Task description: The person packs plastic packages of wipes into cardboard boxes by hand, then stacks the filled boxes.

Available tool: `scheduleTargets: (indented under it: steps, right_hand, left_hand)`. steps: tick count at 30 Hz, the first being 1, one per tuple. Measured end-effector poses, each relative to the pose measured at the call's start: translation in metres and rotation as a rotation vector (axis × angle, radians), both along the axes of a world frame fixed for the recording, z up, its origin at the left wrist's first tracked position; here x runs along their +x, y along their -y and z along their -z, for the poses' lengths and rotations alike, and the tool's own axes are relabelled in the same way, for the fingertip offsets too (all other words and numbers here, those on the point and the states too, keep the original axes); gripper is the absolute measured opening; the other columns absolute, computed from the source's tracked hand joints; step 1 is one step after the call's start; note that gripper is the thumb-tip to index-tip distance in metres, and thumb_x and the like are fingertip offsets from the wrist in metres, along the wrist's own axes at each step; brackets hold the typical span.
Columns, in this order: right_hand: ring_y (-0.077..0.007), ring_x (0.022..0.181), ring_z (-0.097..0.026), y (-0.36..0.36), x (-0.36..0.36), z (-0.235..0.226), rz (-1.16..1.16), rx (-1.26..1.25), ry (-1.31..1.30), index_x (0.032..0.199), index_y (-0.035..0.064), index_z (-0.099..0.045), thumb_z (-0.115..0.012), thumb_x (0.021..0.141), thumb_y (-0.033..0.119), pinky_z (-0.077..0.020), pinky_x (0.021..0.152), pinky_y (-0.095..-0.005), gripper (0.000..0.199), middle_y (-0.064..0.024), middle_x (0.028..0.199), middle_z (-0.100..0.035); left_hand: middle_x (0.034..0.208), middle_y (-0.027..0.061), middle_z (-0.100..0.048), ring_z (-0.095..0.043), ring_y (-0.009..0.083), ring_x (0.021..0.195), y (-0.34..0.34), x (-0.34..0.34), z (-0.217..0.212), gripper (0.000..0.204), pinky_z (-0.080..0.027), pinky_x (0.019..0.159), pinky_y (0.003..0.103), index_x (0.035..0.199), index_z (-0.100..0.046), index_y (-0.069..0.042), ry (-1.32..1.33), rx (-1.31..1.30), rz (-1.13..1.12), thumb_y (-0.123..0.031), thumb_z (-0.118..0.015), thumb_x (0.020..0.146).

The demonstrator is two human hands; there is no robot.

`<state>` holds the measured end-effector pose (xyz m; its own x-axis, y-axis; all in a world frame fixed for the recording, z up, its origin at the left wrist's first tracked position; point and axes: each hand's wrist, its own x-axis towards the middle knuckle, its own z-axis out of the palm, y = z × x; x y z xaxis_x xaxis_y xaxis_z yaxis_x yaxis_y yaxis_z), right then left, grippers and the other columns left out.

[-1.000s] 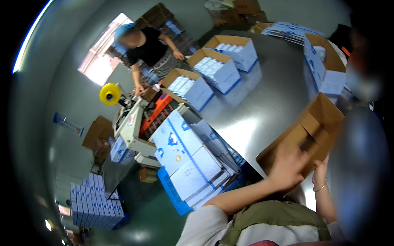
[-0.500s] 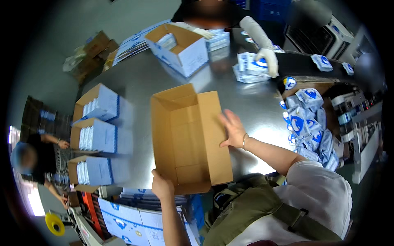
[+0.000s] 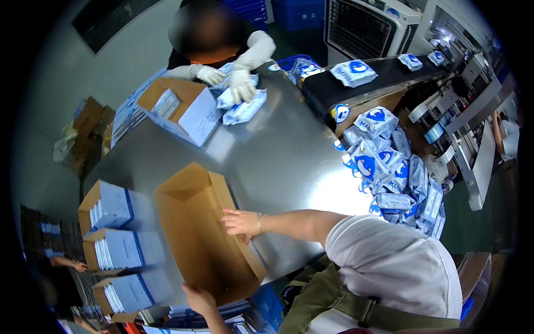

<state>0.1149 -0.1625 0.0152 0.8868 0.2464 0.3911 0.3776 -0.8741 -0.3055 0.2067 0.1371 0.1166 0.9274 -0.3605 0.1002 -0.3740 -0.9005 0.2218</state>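
An open brown cardboard box [image 3: 192, 234] lies in front of me on the steel table, tilted a little in view, its bare inside facing up. My left hand [image 3: 201, 302] is closed on its near-left corner, thumb over the rim. My right hand [image 3: 241, 224], with a bracelet at the wrist, lies over the rim of the right wall. Its fingers reach to the inner side and the thumb is by the edge. The undersides of both hands are hidden.
Three blue-white boxes [image 3: 119, 250] of packets line the table's left edge. Across the table, a gloved co-worker [image 3: 242, 83] handles packets beside another box [image 3: 200, 114]. Right are a packet heap [image 3: 384, 167] and a conveyor belt [image 3: 384, 78]. Flat cartons [image 3: 228, 312] lie below the near edge.
My view has turned right. The box's right flap, standing out earlier, now lies in along the wall under my right hand. The co-worker's gloved hand has brought packets over beside their box.
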Motion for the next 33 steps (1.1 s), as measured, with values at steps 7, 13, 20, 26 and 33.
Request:
scheduleTargets:
  steps: [7,13,20,26,33]
  right_hand:
    - [-0.0312,0.135,-0.025,0.008,-0.051,0.016,0.102,0.206,-0.013,0.135,0.0162,-0.040,-0.082,0.055,0.026,-0.0185,0.111,-0.0522,0.091,-0.0146,0.142,-0.031]
    - [-0.0361,0.125,-0.038,0.201,-0.104,-0.030,0.562,-0.108,0.032,0.118,0.0127,-0.055,-0.066,0.065,0.013,-0.0262,0.105,-0.0538,0.055,-0.0178,0.129,-0.044]
    - [-0.0307,0.136,-0.024,0.361,-0.105,-0.069,0.941,-0.714,-0.480,0.138,0.0173,-0.037,-0.064,0.074,0.019,-0.0140,0.109,-0.0516,0.069,-0.0165,0.141,-0.034]
    - [-0.0335,0.127,-0.034,0.354,-0.124,0.004,1.128,-0.398,-0.398,0.135,0.0206,-0.037,-0.066,0.073,0.018,-0.0230,0.105,-0.0466,0.069,-0.0169,0.130,-0.042]
    - [-0.0373,0.116,-0.041,0.161,-0.200,-0.016,0.918,-0.037,-0.297,0.116,0.0116,-0.050,-0.063,0.057,0.009,-0.0271,0.103,-0.0460,0.061,-0.0209,0.120,-0.046]
  left_hand:
    - [0.087,0.0247,-0.063,-0.059,0.0444,0.080,0.001,0.001,0.002,0.019,-0.045,0.065,0.050,0.106,-0.045,-0.003,-0.002,0.080,-0.026,-0.014,-0.045,0.090]
    - [0.086,0.0259,-0.061,-0.058,0.0454,0.080,0.005,0.000,0.001,0.017,-0.044,0.065,0.051,0.103,-0.042,-0.002,0.024,0.159,-0.041,-0.013,-0.045,0.090]
    - [0.089,0.0249,-0.062,-0.058,0.0442,0.085,0.018,-0.003,-0.005,0.017,-0.045,0.071,0.050,0.102,-0.042,-0.003,0.016,0.184,-0.100,-0.012,-0.047,0.089]
    - [0.091,0.0245,-0.062,-0.058,0.0443,0.086,0.017,0.001,-0.007,0.020,-0.045,0.072,0.049,0.103,-0.042,-0.003,-0.003,0.188,-0.110,-0.009,-0.052,0.087]
    - [0.089,0.0242,-0.062,-0.059,0.0431,0.084,0.013,0.002,-0.002,0.025,-0.046,0.070,0.049,0.110,-0.042,-0.003,-0.052,0.213,-0.142,-0.011,-0.051,0.087]
